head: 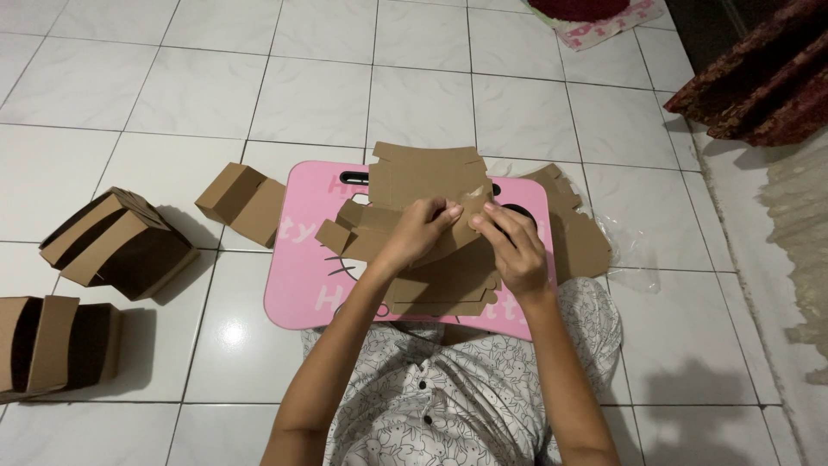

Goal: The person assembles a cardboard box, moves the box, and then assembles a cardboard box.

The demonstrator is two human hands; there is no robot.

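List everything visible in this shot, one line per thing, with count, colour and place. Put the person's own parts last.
flat die-cut cardboard box blank: one, brown, held over the pink table, partly folded.
pink lap table: one, pink with cartoon print, on the floor before the person.
stack of flat cardboard blanks: one stack, brown, at the table's right edge.
clear plastic wrap: one, transparent, right of that stack.
folded cardboard boxes: about four, brown, on the floor to the left; one by the table's corner.
white tiled floor: glossy, all around.
dark red cloth: one, top right.
patterned white garment: one, on the person's lap.
left hand: gripping the blank.
right hand: pinching the blank's flap.
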